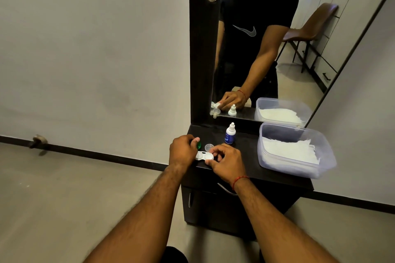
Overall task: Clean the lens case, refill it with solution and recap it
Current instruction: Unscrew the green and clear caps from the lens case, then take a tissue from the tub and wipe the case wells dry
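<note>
A white two-well lens case (204, 155) lies near the front left of the dark dresser top (245, 162). My right hand (226, 161) pinches the case's right end between thumb and fingers. My left hand (183, 149) grips a green cap (198, 145) just left of the case and above its left well. A small clear cap (209, 147) lies on the top just behind the case. The solution bottle (230, 133), white with a blue label, stands upright and capped further back.
A clear plastic tub (295, 151) with white tissues sits on the right of the dresser top. A mirror (267, 49) rises behind, reflecting the person and a chair. A pale wall is at the left, with floor below.
</note>
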